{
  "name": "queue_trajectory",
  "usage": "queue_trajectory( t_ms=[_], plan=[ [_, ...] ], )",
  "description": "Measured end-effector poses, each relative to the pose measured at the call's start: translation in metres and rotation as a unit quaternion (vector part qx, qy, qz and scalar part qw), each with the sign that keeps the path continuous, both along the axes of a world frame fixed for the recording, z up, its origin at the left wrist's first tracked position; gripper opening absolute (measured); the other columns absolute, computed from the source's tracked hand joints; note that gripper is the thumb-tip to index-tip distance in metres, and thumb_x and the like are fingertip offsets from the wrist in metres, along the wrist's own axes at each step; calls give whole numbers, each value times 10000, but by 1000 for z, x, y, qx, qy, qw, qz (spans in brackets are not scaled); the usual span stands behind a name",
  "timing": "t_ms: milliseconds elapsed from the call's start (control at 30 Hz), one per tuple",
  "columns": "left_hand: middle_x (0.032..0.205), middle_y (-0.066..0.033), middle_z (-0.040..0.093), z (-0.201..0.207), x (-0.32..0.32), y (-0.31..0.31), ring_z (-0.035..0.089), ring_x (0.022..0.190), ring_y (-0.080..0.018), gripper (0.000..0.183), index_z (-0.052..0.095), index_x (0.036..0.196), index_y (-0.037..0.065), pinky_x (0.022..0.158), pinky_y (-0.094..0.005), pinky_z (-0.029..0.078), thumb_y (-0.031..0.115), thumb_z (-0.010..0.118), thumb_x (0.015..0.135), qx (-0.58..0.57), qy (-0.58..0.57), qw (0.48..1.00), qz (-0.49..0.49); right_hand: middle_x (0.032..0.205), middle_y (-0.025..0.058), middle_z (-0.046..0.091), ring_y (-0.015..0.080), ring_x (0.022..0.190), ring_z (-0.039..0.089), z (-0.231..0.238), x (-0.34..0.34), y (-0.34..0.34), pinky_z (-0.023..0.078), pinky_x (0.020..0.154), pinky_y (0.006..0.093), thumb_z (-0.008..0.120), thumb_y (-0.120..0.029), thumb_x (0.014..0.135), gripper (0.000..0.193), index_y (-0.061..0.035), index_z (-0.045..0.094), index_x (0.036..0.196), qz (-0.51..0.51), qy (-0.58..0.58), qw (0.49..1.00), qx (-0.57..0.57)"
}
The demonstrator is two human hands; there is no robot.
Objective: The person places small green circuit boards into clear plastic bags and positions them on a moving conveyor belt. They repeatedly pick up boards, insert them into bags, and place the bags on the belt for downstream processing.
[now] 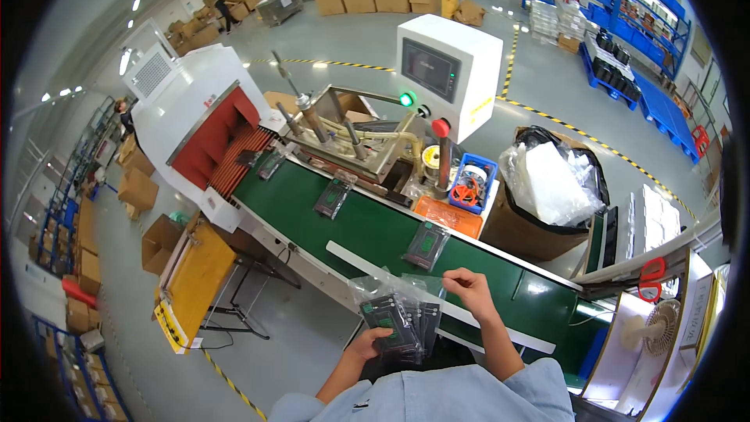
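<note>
In front of my body, my left hand (370, 341) grips a fanned stack of flat dark packages (406, 323) in clear plastic bags, thumb on top. The fingers of my right hand (470, 292) are pinched at the edge of a clear plastic bag (426, 281) that stretches out from the stack. Just beyond, a similar bagged package (426, 245) lies on the green conveyor belt (371, 236). Another bagged package (335, 194) sits farther left on the belt, and one more (271, 165) is close to the machine's opening.
A white tunnel machine (183, 121) with red curtain strips (219, 137) stands at the belt's far left. Behind the belt are a press fixture (336, 129), a white control box (449, 70), an orange tray (447, 216) and a blue bin (473, 182). A fan (652, 328) stands at right.
</note>
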State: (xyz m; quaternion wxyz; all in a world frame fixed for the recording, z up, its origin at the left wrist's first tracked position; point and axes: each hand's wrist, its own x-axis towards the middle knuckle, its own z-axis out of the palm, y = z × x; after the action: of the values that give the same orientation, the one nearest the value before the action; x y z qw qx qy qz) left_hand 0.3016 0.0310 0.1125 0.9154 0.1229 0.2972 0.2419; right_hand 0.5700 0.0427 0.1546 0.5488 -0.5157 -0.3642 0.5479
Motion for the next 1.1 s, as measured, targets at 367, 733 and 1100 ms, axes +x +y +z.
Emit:
queue_trajectory(
  t_ms=[367, 733, 1100],
  plan=[
    [1040, -99, 599, -11, 9, 1, 577, 966, -222, 413, 535, 1113, 16, 875, -377, 450, 68, 648, 719, 67, 108, 984, -128, 974, 100, 622, 97, 866, 568, 2, 0, 13, 454, 766, 243, 640, -111, 802, 405, 45, 500, 1149, 195, -106, 975, 21],
    [1044, -117, 596, -18, 33, 8, 580, 953, -249, 357, 537, 1091, 6, 874, -400, 449, 115, 601, 757, -24, 36, 995, -85, 895, 34, 615, 102, 778, 550, -15, 32, -62, 452, 751, 239, 652, -161, 804, 316, 14, 595, 1060, 68, -17, 991, -112],
    [1046, -144, 595, -19, 77, -3, 580, 962, -297, 392, 524, 1106, 8, 870, -461, 448, 92, 579, 727, -65, -9, 997, -38, 726, -30, 562, 52, 670, 481, -85, 139, -101, 384, 603, 209, 577, -202, 859, 207, -7, 644, 856, -307, -126, 943, -35]
  ],
)
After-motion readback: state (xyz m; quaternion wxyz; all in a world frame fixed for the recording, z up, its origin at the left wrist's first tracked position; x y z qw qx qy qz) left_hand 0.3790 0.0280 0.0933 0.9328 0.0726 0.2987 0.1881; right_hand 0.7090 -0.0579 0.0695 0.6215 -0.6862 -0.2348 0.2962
